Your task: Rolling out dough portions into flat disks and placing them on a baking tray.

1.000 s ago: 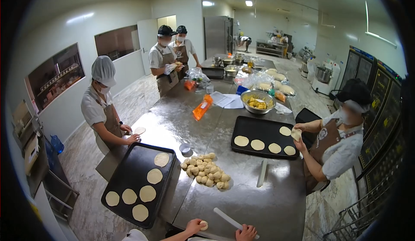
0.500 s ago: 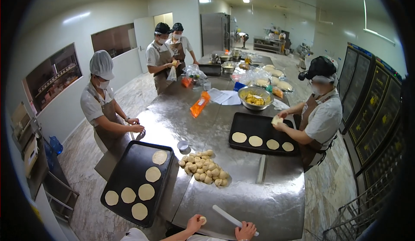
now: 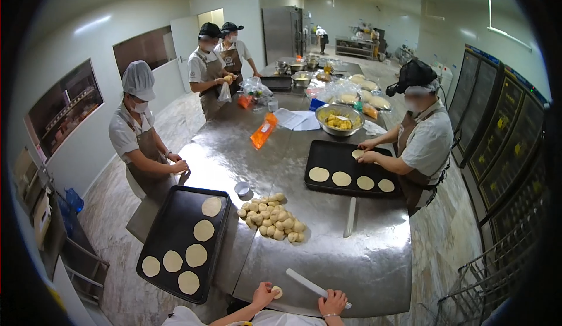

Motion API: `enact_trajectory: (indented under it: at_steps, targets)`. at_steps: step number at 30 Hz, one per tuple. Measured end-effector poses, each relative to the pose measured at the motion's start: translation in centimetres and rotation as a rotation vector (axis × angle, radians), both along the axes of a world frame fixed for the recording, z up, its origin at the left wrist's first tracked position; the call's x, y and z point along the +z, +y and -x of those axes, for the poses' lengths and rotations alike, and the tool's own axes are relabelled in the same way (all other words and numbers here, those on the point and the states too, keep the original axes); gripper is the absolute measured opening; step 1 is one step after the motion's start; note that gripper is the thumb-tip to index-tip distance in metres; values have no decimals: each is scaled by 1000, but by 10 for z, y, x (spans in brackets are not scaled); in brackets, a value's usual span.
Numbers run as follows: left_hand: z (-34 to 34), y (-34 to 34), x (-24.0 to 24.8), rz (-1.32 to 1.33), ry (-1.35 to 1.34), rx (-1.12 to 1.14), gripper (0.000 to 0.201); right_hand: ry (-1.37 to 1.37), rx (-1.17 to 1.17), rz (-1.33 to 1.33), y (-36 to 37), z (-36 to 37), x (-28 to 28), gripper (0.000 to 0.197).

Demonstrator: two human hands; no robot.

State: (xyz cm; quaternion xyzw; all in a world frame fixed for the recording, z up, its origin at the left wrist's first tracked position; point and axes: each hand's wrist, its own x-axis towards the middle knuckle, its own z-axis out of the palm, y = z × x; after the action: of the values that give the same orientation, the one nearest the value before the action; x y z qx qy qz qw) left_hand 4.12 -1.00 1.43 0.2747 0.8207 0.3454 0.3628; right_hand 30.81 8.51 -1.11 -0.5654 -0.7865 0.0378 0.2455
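Observation:
At the near edge of the steel table, my left hand has its fingers closed on the rim of a small flattened piece of dough. My right hand grips the near end of a white rolling pin, which lies slantwise, its far end toward the dough. Beyond them is a heap of round dough balls.
To the left lies a black baking tray with several flat dough rounds. At the right, a co-worker works over another black tray. A steel bowl of yellow filling and a second rolling pin are farther along the table.
My left hand has shifted slightly right and up with the dough. The right co-worker has lowered a dough round to the tray. The whole view has tilted a little.

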Motion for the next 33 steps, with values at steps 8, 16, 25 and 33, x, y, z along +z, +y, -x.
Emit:
enact_trajectory:
  at_steps: [8, 16, 25, 33]
  targets:
    - [3, 1, 0, 54, -36, -167, 43, -28, -20, 58, 2, 1, 3, 31]
    - [8, 5, -26, -109, -99, -55, 30, -37, -32, 108, 3, -2, -12, 30]
    - [16, 22, -18, 1, -739, 295, 24, -21, -29, 74, 5, -3, -12, 29]
    - [7, 16, -8, -77, -630, 204, 33, -94, -9, 183, 15, 3, 3, 30]
